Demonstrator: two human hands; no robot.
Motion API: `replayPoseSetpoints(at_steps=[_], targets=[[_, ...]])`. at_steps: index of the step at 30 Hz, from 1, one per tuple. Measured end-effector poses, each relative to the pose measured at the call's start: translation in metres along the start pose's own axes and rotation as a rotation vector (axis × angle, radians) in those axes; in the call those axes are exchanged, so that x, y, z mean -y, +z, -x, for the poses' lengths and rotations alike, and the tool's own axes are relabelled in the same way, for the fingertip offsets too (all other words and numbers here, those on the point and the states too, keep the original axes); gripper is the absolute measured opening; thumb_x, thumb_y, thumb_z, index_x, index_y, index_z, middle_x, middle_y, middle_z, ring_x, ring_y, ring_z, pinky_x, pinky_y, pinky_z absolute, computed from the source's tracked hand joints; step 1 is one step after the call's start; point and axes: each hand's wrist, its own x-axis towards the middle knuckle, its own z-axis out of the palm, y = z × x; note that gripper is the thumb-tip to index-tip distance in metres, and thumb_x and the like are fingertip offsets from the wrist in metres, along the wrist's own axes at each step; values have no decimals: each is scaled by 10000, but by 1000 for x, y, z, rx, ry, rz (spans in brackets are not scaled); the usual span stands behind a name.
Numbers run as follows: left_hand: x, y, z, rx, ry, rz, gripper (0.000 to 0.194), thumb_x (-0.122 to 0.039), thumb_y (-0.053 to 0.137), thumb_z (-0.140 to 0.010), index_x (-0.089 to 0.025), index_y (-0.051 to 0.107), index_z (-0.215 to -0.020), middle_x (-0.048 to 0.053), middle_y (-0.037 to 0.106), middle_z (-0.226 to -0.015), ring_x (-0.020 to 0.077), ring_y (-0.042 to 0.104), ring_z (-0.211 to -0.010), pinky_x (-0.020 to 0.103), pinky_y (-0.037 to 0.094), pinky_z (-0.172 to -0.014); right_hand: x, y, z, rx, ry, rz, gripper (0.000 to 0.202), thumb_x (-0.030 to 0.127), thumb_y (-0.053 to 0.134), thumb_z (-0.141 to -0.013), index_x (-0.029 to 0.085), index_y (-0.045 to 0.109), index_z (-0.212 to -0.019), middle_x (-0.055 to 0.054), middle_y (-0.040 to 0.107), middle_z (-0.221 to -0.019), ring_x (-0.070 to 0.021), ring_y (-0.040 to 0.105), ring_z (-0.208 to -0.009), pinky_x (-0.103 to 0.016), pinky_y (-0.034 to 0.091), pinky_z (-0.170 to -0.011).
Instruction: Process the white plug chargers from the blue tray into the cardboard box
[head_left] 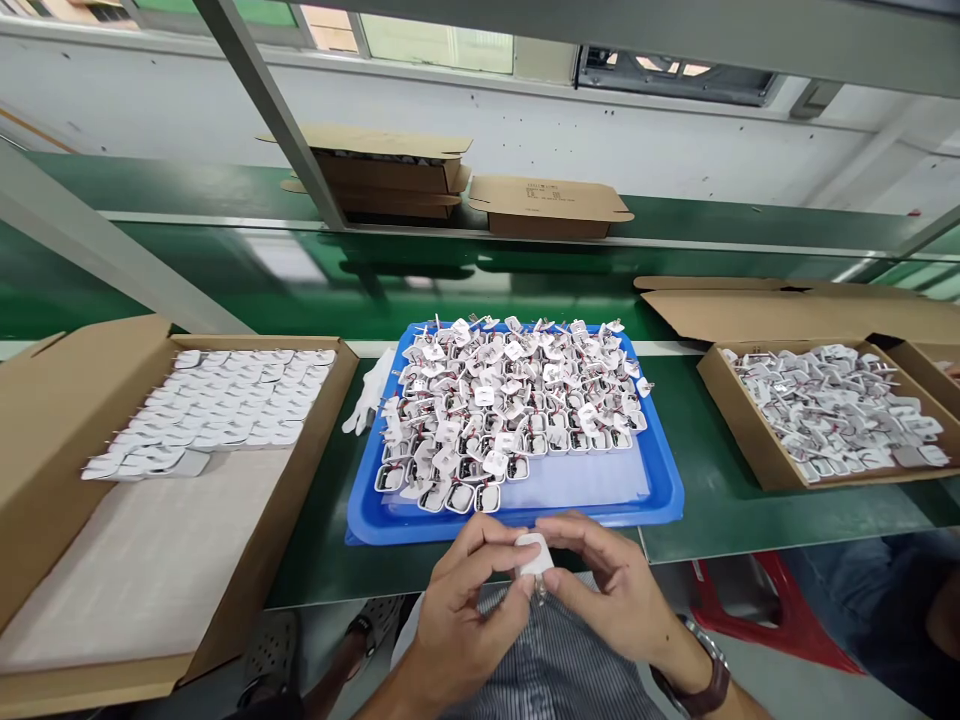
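Note:
Between my two hands, just in front of the table edge, is a small white plastic plug adapter (534, 556) with metal parts at its lower end. My left hand (476, 590) pinches it from the left with thumb and fingertips. From the right, the thumb and fingers of my right hand (607, 580) close on it too. Beyond my hands stands a blue tray (517, 526) filled with several white open housings (459, 496), which have dark parts inside and lids joined by thin wires.
At left, an open cardboard box (313, 455) holds rows of white adapters (232, 400). Another cardboard box (739, 425) on the right contains a loose heap of white pieces (840, 410). A white glove (367, 395) lies beside the tray. Cardboard boxes (551, 205) rest on the rear ledge.

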Motion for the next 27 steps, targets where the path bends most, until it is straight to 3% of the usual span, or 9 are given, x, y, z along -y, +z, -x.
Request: replayPoseSetpoints(at_steps=[4, 8, 11, 15, 20, 22, 24, 27], targets=[[2, -2, 0, 73, -88, 24, 377, -84, 661, -940, -312, 757, -1225, 57, 716, -1078, 173, 724, -921, 263, 631, -777, -3, 0, -3, -38, -10, 19, 346, 204, 750, -921, 265, 730, -1261, -65, 784, -1142, -190, 789, -1048, -338, 658, -948], [0, -7, 2, 141, -198, 56, 498, -154, 635, -996, -373, 595, -1441, 75, 700, -1315, 212, 753, -1060, 298, 671, -840, -8, -2, -5, -90, 21, 0, 401, 276, 774, -910, 266, 707, -1306, -59, 797, -1099, -191, 788, -1020, -337, 655, -944], [-4, -6, 5, 77, -98, -108, 489, -194, 729, -934, -303, 594, -1391, 110, 667, -1343, 238, 742, -1061, 316, 677, -816, -10, 0, -4, -178, 99, -66, 397, 348, 805, -892, 258, 723, -1270, -65, 801, -1079, -171, 788, -869, -303, 677, -827], [-2, 6, 5, -57, 124, -345, 349, -251, 830, -867, -209, 633, -1152, 108, 691, -1133, 235, 732, -973, 328, 654, -830, -7, 7, -5, -257, 226, -149, 399, 374, 851, -854, 249, 745, -1217, -63, 796, -1060, -155, 773, -809, -286, 668, -801], [-1, 16, 1, -199, 229, -407, 273, -47, 700, -885, -180, 620, -1109, 98, 694, -1045, 210, 721, -959, 318, 619, -866, -8, 14, 0, -237, 211, -166, 391, 406, 859, -840, 270, 760, -1193, -66, 808, -1056, -177, 791, -818, -281, 671, -793], [-5, 9, -1, -226, 250, -379, 322, -23, 675, -863, -182, 617, -1136, 103, 702, -1056, 217, 715, -970, 334, 619, -863, -11, 16, 5, -229, 198, -122, 368, 421, 827, -871, 278, 762, -1203, -83, 823, -1076, -210, 807, -896, -291, 669, -843], [-7, -9, -4, -271, 255, -390, 338, -38, 685, -857, -190, 620, -1151, 101, 708, -1066, 222, 713, -981, 347, 619, -867, -15, 20, 11, -235, 189, -62, 324, 446, 807, -884, 285, 781, -1163, -86, 834, -1045, -234, 812, -934, -281, 667, -847], [-6, -62, -10, -422, 229, -571, 299, -98, 728, -872, -207, 643, -1137, 90, 713, -1083, 228, 714, -1011, 364, 612, -910, -22, 29, 17, -214, 98, 25, 250, 496, 785, -889, 298, 815, -1039, -77, 827, -956, -240, 809, -847, -253, 662, -748]])
